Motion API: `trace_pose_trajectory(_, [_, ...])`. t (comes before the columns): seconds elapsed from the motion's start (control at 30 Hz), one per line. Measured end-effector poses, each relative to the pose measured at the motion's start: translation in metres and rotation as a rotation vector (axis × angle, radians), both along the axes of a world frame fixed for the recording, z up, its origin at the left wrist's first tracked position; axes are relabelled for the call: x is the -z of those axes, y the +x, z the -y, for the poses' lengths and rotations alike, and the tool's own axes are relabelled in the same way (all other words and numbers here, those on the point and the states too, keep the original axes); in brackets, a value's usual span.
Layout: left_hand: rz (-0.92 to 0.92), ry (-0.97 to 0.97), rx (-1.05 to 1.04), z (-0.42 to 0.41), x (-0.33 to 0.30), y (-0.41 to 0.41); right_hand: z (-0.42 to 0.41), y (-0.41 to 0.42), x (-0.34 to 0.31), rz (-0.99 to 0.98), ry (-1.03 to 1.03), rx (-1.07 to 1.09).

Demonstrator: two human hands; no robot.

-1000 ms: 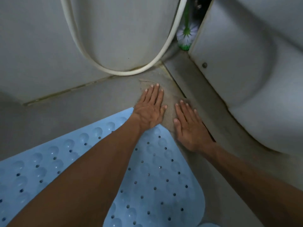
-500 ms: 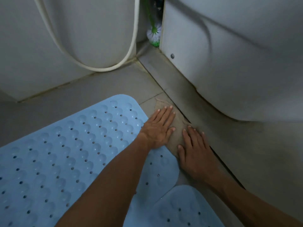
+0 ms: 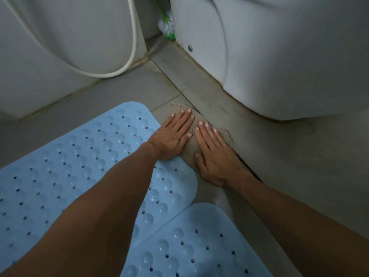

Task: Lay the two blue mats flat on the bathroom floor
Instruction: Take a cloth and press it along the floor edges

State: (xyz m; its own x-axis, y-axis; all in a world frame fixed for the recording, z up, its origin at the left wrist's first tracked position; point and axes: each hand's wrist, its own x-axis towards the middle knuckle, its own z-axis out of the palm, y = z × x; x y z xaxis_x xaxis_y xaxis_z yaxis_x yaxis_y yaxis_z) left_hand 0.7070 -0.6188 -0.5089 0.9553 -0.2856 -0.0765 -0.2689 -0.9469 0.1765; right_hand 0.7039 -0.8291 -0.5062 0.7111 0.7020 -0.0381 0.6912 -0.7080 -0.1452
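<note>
Both hands lie flat, fingers straight and close together, pressing a beige cloth [image 3: 191, 148] against the grey floor [image 3: 111, 98]; neither grip is curled around anything. The left hand [image 3: 172, 136] rests with its fingers on the cloth while its heel lies on the right edge of the larger blue mat [image 3: 65, 156], and the left forearm crosses over that mat. The right hand [image 3: 216, 156] sits just beside the left, on the far right part of the cloth, next to the dark seam that runs along the floor toward the white fixture [image 3: 289, 56]. The larger mat lies spread flat on the floor to the left of the hands, bumps and holes facing up. The second blue mat [image 3: 191, 242] lies flat nearer the camera, below the right hand, its rounded corner slipped under the first mat's edge. A white hose [image 3: 130, 58] loops along the far wall, and a green-and-white brush [image 3: 167, 27] stands in the corner.
</note>
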Motion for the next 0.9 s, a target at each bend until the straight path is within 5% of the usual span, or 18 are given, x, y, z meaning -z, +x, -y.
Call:
trace_pose_trajectory(0.2, [0.030, 0.024, 0.005, 0.000, 0.003, 0.000, -0.004, -0.011, 0.007, -0.039, 0.078, 0.177])
trace_pose_trajectory(0.5, [-0.105, 0.135, -0.110, 0.030, -0.011, -0.017, 0.013, -0.028, 0.010, -0.048, 0.076, 0.166])
trace_pose_trajectory(0.9, [-0.063, 0.104, -0.068, 0.170, -0.011, -0.111, 0.152, -0.132, 0.012, -0.004, 0.044, 0.202])
